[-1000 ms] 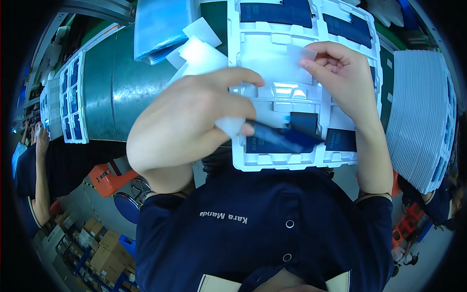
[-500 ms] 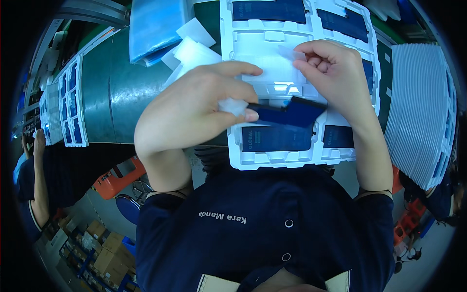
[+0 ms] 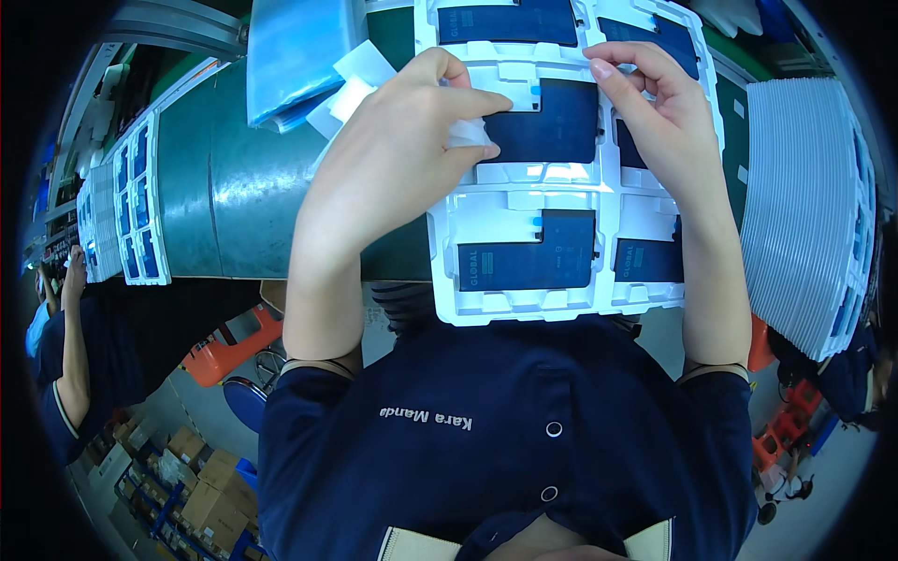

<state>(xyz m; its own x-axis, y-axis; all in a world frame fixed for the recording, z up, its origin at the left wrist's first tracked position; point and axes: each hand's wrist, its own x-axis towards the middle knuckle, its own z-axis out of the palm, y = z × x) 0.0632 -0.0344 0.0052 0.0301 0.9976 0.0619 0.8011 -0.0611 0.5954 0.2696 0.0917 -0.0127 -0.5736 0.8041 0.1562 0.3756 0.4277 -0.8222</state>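
Observation:
My left hand (image 3: 402, 140) is closed around a crumpled white wipe (image 3: 465, 134). Its index finger and thumb reach over the left end of a dark flat battery pack (image 3: 552, 126), which lies in the middle-left compartment of a white plastic tray (image 3: 510, 198). The hand hides that end of the pack. Over the tray's upper right, my right hand (image 3: 655, 107) has thumb and index finger pinched together; whatever sits between them is too small to see. Below, another notched battery pack (image 3: 524, 265) rests in its compartment, with a further battery pack (image 3: 647, 261) partly behind my right wrist.
White sheets (image 3: 365, 65) and blue plastic bags (image 3: 304, 56) lie left of the tray on a green work surface (image 3: 281, 187). A tall stack of white trays (image 3: 804, 206) stands at the right. Another loaded tray (image 3: 140, 206) is at far left, near another person's arm (image 3: 75, 346).
The battery pack has moved from above the lower compartment up into the middle-left one, with my left hand. My right hand has shifted up slightly; the translucent film at its fingertips no longer shows.

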